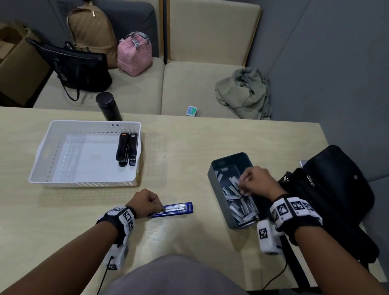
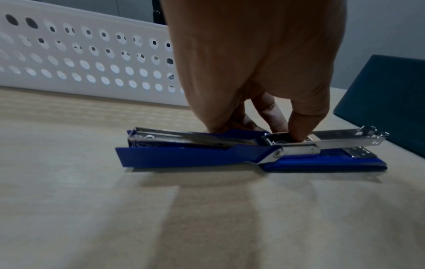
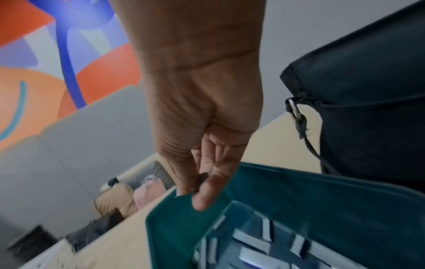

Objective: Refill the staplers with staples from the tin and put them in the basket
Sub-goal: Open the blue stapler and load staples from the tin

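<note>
A blue stapler lies opened flat on the table, its metal staple channel facing up. My left hand holds it at the hinge end; in the left wrist view the fingers press into the channel of the stapler. My right hand is over the dark teal tin, with its fingertips pinched on a strip among several loose staple strips. The right wrist view is blurred and shows the hand at the tin. Two black staplers lie in the white basket.
A black bag lies on the table right of the tin, close to my right wrist. A black flask stands behind the basket. Bags and a jacket lie on the sofa beyond the far edge. Bare tabletop shows between basket and tin.
</note>
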Action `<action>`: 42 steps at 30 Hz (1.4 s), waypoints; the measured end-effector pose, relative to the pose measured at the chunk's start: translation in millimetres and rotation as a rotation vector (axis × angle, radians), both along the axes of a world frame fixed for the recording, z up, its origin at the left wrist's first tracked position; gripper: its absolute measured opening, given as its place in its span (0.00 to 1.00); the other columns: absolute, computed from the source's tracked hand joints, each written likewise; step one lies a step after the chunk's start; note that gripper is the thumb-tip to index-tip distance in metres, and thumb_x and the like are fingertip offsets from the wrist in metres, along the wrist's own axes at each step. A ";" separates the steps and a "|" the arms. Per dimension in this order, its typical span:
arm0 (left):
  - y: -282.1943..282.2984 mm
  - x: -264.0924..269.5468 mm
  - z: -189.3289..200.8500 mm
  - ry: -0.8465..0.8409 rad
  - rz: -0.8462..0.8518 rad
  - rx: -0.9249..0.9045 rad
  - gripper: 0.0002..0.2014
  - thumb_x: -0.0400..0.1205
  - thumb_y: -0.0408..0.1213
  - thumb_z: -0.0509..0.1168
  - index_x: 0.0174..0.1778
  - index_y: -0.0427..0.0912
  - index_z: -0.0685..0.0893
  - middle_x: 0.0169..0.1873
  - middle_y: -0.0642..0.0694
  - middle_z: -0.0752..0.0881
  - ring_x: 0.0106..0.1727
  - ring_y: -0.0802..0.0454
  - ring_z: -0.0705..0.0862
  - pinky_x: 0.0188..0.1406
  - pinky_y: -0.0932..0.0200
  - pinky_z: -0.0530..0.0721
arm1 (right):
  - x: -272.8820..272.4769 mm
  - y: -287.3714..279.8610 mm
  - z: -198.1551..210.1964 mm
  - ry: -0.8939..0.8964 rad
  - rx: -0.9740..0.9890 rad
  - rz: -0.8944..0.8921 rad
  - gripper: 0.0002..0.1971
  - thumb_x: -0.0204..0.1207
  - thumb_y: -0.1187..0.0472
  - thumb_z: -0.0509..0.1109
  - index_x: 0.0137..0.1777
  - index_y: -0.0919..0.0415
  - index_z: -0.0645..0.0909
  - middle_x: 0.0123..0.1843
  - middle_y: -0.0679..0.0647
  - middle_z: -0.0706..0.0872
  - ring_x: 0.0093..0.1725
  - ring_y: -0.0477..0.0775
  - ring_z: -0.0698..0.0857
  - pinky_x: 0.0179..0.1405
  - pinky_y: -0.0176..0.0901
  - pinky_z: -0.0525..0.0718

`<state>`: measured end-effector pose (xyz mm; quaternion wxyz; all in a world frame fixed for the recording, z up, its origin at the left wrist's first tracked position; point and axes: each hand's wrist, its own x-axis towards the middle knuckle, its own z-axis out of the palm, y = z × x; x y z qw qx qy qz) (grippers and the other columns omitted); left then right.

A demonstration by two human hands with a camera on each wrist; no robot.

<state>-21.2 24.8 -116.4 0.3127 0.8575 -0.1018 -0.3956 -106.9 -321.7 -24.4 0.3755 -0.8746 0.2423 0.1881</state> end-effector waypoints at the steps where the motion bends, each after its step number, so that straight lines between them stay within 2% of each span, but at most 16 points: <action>1: 0.3 0.2 0.0 0.000 -0.001 0.000 0.09 0.70 0.29 0.74 0.26 0.45 0.88 0.26 0.47 0.89 0.28 0.56 0.84 0.33 0.63 0.82 | 4.1 -1.4 7.7 -0.070 0.081 -0.061 0.02 0.75 0.70 0.73 0.43 0.68 0.83 0.36 0.62 0.91 0.35 0.57 0.91 0.33 0.43 0.90; 3: 0.3 0.3 0.2 -0.005 -0.004 0.003 0.10 0.70 0.29 0.74 0.26 0.46 0.88 0.30 0.43 0.90 0.30 0.55 0.85 0.35 0.62 0.83 | 11.4 -2.1 19.7 -0.188 0.290 -0.146 0.06 0.73 0.68 0.76 0.46 0.70 0.84 0.40 0.66 0.91 0.36 0.57 0.89 0.32 0.39 0.88; 5: 0.4 0.3 1.1 -0.003 0.003 0.005 0.10 0.70 0.29 0.74 0.26 0.46 0.88 0.28 0.45 0.89 0.30 0.55 0.84 0.34 0.63 0.83 | 18.0 4.0 27.4 -0.265 0.469 -0.210 0.10 0.71 0.68 0.77 0.49 0.74 0.85 0.42 0.68 0.90 0.38 0.56 0.89 0.35 0.36 0.89; 8: -0.2 -0.2 2.5 0.006 0.004 0.006 0.10 0.71 0.29 0.74 0.26 0.46 0.87 0.25 0.47 0.87 0.28 0.55 0.83 0.32 0.64 0.82 | 26.3 22.9 28.5 -0.336 0.628 -0.276 0.08 0.71 0.71 0.77 0.48 0.73 0.87 0.43 0.66 0.90 0.41 0.54 0.90 0.43 0.36 0.90; 12: -0.4 -1.0 5.2 0.017 0.010 0.002 0.10 0.71 0.29 0.74 0.26 0.47 0.87 0.25 0.47 0.88 0.29 0.55 0.84 0.32 0.64 0.81 | 35.1 55.5 15.6 -0.337 0.763 -0.312 0.09 0.73 0.68 0.75 0.51 0.72 0.88 0.48 0.66 0.91 0.47 0.56 0.91 0.53 0.41 0.89; 15: -0.6 -1.4 6.7 0.013 0.010 0.009 0.10 0.71 0.30 0.73 0.27 0.48 0.87 0.27 0.47 0.88 0.31 0.55 0.84 0.31 0.67 0.80 | 39.2 83.3 6.0 -0.310 0.776 -0.294 0.09 0.75 0.69 0.74 0.51 0.75 0.87 0.46 0.65 0.91 0.44 0.54 0.92 0.47 0.34 0.89; 18: -1.3 -1.7 6.5 0.011 0.017 0.012 0.10 0.71 0.30 0.73 0.26 0.48 0.86 0.33 0.44 0.91 0.33 0.56 0.84 0.30 0.70 0.79 | 39.4 107.3 -3.0 -0.272 0.768 -0.262 0.03 0.73 0.71 0.76 0.44 0.72 0.88 0.41 0.63 0.91 0.40 0.52 0.91 0.44 0.34 0.89; 20: -1.4 -2.4 6.9 0.009 0.016 0.023 0.10 0.71 0.30 0.72 0.27 0.48 0.86 0.32 0.46 0.90 0.32 0.57 0.84 0.29 0.72 0.78 | 38.1 119.3 -9.9 -0.242 0.697 -0.206 0.02 0.70 0.70 0.78 0.41 0.69 0.89 0.39 0.61 0.92 0.40 0.50 0.91 0.44 0.35 0.88; 23: -1.8 -3.1 8.2 0.009 0.026 0.024 0.06 0.71 0.32 0.72 0.30 0.47 0.88 0.30 0.49 0.89 0.32 0.59 0.84 0.34 0.67 0.81 | 35.8 131.7 -25.8 -0.187 0.553 -0.099 0.03 0.69 0.66 0.80 0.39 0.65 0.89 0.40 0.62 0.93 0.43 0.56 0.92 0.48 0.39 0.89; 25: -1.4 -3.4 8.2 0.004 0.035 0.028 0.06 0.70 0.33 0.72 0.29 0.48 0.88 0.32 0.48 0.90 0.33 0.59 0.84 0.36 0.66 0.81 | 34.5 138.2 -35.2 -0.126 0.485 -0.023 0.04 0.73 0.65 0.77 0.41 0.67 0.86 0.39 0.63 0.92 0.42 0.60 0.92 0.46 0.40 0.90; 27: -1.6 -3.2 7.8 0.006 0.039 0.029 0.08 0.70 0.32 0.73 0.27 0.49 0.87 0.32 0.47 0.90 0.33 0.58 0.84 0.34 0.67 0.80 | 31.9 142.1 -41.2 -0.042 0.485 0.024 0.04 0.78 0.66 0.72 0.44 0.67 0.82 0.36 0.61 0.89 0.36 0.60 0.91 0.37 0.44 0.91; 29: -1.1 -3.2 7.2 0.009 0.045 0.024 0.10 0.70 0.32 0.73 0.25 0.51 0.86 0.33 0.45 0.91 0.34 0.55 0.85 0.32 0.68 0.81 | 28.6 144.9 -43.8 0.024 0.489 0.064 0.04 0.81 0.66 0.68 0.45 0.65 0.78 0.35 0.62 0.88 0.28 0.55 0.88 0.23 0.40 0.85; 31: -1.6 -3.4 7.0 0.009 0.044 0.017 0.10 0.70 0.31 0.73 0.25 0.50 0.86 0.34 0.43 0.91 0.34 0.52 0.86 0.33 0.65 0.83 | 25.8 144.9 -44.8 0.028 0.470 0.081 0.04 0.81 0.65 0.67 0.45 0.63 0.78 0.36 0.62 0.88 0.24 0.50 0.83 0.19 0.38 0.78; 35: 0.3 -3.1 6.2 0.005 0.045 0.009 0.11 0.70 0.30 0.72 0.24 0.50 0.86 0.36 0.40 0.92 0.33 0.51 0.86 0.35 0.62 0.85 | 23.0 147.3 -40.8 -0.008 0.575 0.041 0.04 0.78 0.67 0.72 0.43 0.66 0.81 0.32 0.61 0.86 0.24 0.48 0.83 0.23 0.34 0.81; 39: 0.8 -2.8 5.7 0.013 0.051 0.001 0.11 0.69 0.30 0.73 0.24 0.49 0.86 0.38 0.39 0.93 0.33 0.50 0.87 0.30 0.65 0.84 | 21.4 144.4 -41.9 -0.053 0.622 0.004 0.03 0.71 0.70 0.78 0.41 0.70 0.87 0.42 0.70 0.90 0.40 0.58 0.90 0.43 0.39 0.89; 42: 0.4 -2.8 5.1 0.015 0.050 0.001 0.11 0.69 0.30 0.73 0.24 0.49 0.86 0.37 0.40 0.92 0.32 0.51 0.86 0.26 0.68 0.82 | 21.5 141.9 -48.1 -0.088 0.526 0.009 0.06 0.66 0.68 0.82 0.40 0.69 0.90 0.43 0.66 0.92 0.45 0.61 0.92 0.50 0.44 0.89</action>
